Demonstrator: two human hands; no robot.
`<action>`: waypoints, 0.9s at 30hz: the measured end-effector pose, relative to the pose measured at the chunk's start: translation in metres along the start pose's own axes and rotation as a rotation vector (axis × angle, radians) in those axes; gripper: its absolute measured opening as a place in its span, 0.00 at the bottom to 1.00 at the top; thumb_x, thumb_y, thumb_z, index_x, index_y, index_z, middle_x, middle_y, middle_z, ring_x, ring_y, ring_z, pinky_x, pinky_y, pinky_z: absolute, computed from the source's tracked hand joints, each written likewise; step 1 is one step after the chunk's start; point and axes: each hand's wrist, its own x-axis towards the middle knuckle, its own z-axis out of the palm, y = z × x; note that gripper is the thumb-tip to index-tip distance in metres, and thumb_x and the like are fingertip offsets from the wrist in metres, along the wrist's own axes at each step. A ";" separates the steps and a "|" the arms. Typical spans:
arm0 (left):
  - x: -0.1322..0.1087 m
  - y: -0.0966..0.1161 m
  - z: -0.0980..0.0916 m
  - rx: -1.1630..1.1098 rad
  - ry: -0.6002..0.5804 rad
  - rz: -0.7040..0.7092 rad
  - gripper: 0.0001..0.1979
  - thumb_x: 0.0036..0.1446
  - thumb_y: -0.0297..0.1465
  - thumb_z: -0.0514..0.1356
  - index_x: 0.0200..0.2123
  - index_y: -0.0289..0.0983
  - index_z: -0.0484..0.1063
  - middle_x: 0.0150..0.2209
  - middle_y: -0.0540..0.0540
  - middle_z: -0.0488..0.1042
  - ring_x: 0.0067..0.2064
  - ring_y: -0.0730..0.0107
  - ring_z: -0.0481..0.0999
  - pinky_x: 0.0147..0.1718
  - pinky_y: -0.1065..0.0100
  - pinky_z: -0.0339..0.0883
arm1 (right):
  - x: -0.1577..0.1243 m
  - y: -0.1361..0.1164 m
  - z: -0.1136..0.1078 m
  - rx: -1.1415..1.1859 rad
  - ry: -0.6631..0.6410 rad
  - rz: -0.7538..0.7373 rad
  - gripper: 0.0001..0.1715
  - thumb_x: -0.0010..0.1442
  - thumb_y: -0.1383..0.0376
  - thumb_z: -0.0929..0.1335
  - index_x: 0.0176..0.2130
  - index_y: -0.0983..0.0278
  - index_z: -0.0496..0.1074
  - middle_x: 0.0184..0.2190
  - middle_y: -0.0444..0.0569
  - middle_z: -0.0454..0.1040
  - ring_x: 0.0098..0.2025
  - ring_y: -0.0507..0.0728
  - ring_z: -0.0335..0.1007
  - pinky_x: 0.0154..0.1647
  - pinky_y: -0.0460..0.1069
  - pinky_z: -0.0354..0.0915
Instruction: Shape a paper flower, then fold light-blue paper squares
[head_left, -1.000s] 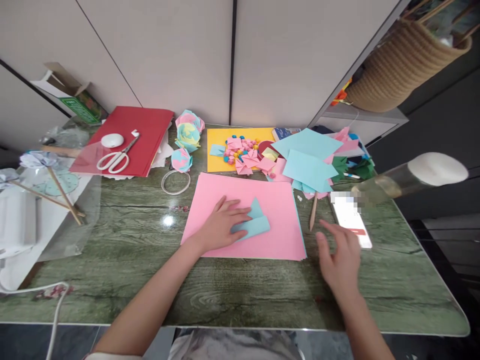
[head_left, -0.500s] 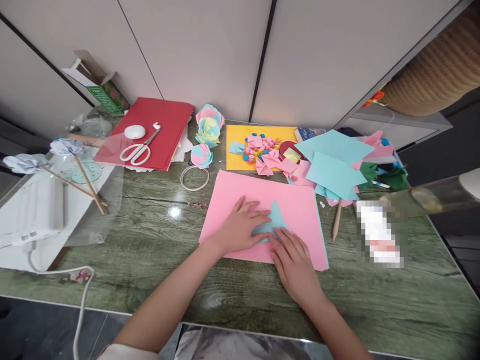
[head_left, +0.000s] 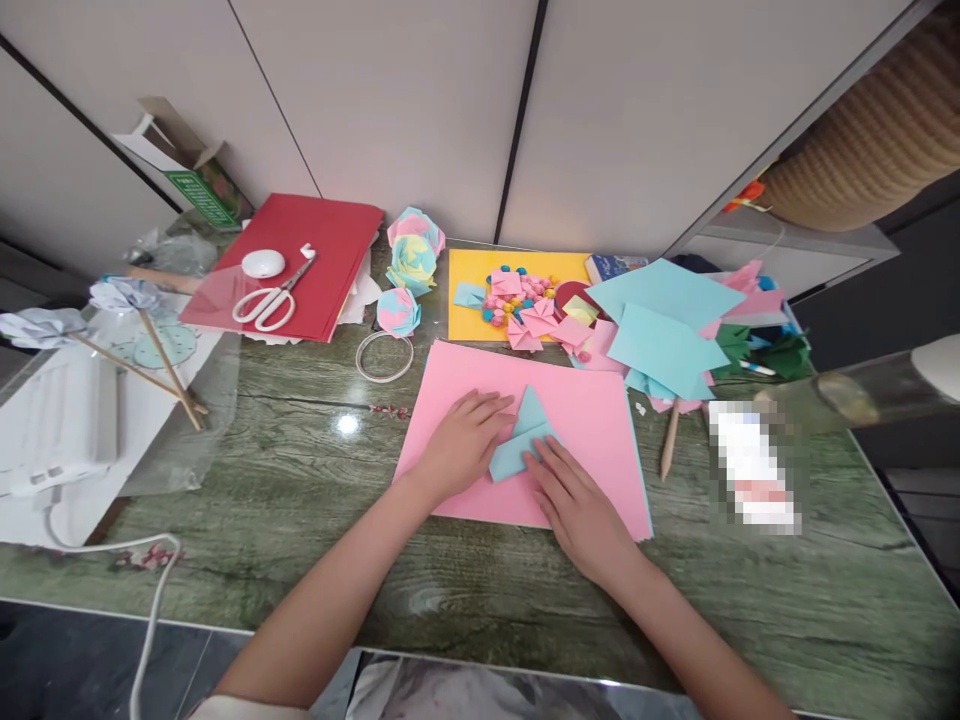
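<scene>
Pale cabinet doors [head_left: 420, 110] are met by the back edge of a green desk [head_left: 285, 530]. Pink sheets [head_left: 592, 430] are stacked midway along it, between back and front edges, and on them the blue paper [head_left: 517, 455] is laid, folded, with its point turned toward the back edge. The blue paper's left side is touched by the fingers of the left hand [head_left: 472, 440], whose grip is spread, palm down. Its right side is pressed by the fingertips of the right hand [head_left: 581, 505]; that grip is held flat, and nothing is seen pinched in it.

Toward the back left corner, scissors [head_left: 266, 308] and a white case [head_left: 262, 263] are laid on a red folder [head_left: 330, 240]. Along the back edge, folded paper balls [head_left: 398, 312] are set near a yellow sheet [head_left: 465, 325], by which small colored pieces are carried. Nearer the right edge, blue squares [head_left: 664, 345] are piled, with a wooden stick [head_left: 670, 440] placed just in front and a pixelated white thing [head_left: 754, 465] beside it
</scene>
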 end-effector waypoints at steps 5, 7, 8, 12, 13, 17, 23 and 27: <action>-0.001 -0.003 -0.001 0.061 -0.030 0.011 0.18 0.58 0.26 0.47 0.52 0.40 0.62 0.56 0.46 0.62 0.59 0.67 0.54 0.59 0.55 0.44 | 0.015 0.006 -0.003 0.022 -0.015 -0.057 0.25 0.62 0.67 0.56 0.59 0.66 0.53 0.59 0.52 0.54 0.63 0.58 0.39 0.60 0.59 0.52; -0.001 -0.003 -0.003 0.062 -0.048 0.014 0.18 0.59 0.28 0.47 0.52 0.40 0.62 0.55 0.47 0.63 0.60 0.67 0.53 0.59 0.55 0.43 | 0.017 0.008 -0.004 0.032 -0.029 -0.084 0.25 0.62 0.67 0.56 0.58 0.66 0.54 0.59 0.52 0.55 0.63 0.58 0.39 0.60 0.59 0.52; -0.001 -0.002 -0.004 0.062 -0.061 0.018 0.18 0.59 0.30 0.48 0.52 0.40 0.62 0.55 0.47 0.64 0.60 0.66 0.53 0.59 0.55 0.42 | 0.018 0.010 -0.004 0.042 -0.041 -0.105 0.24 0.62 0.67 0.56 0.58 0.66 0.55 0.59 0.51 0.55 0.63 0.58 0.39 0.60 0.59 0.52; -0.002 0.002 -0.009 0.035 -0.114 0.039 0.18 0.59 0.32 0.48 0.52 0.40 0.63 0.54 0.47 0.64 0.60 0.66 0.53 0.60 0.55 0.40 | 0.017 0.016 -0.010 0.113 -0.098 -0.179 0.23 0.62 0.68 0.56 0.56 0.66 0.58 0.59 0.50 0.56 0.63 0.57 0.39 0.60 0.58 0.52; -0.002 0.002 -0.010 0.020 -0.125 0.045 0.18 0.58 0.33 0.48 0.52 0.40 0.63 0.55 0.47 0.64 0.59 0.67 0.54 0.60 0.56 0.40 | 0.016 0.018 -0.012 0.136 -0.105 -0.183 0.22 0.62 0.68 0.56 0.55 0.66 0.59 0.58 0.50 0.57 0.63 0.56 0.39 0.60 0.58 0.51; -0.003 0.002 -0.010 0.030 -0.144 0.056 0.17 0.58 0.32 0.49 0.51 0.40 0.64 0.55 0.46 0.63 0.59 0.66 0.56 0.60 0.54 0.40 | 0.016 0.025 -0.021 0.193 -0.097 -0.163 0.21 0.62 0.69 0.56 0.53 0.64 0.62 0.57 0.48 0.58 0.63 0.55 0.41 0.60 0.58 0.51; -0.003 0.007 -0.001 0.167 -0.091 -0.069 0.19 0.60 0.36 0.46 0.52 0.40 0.63 0.56 0.46 0.62 0.60 0.61 0.52 0.59 0.49 0.36 | 0.012 0.028 -0.022 0.080 -0.041 -0.089 0.23 0.60 0.71 0.56 0.54 0.62 0.61 0.60 0.49 0.51 0.64 0.58 0.35 0.61 0.63 0.46; -0.004 0.018 0.005 0.217 -0.053 -0.146 0.24 0.56 0.45 0.48 0.52 0.39 0.63 0.56 0.44 0.61 0.61 0.54 0.50 0.58 0.45 0.34 | 0.006 0.020 -0.026 0.026 -0.042 -0.043 0.26 0.57 0.74 0.57 0.55 0.64 0.59 0.61 0.51 0.50 0.64 0.60 0.35 0.61 0.63 0.45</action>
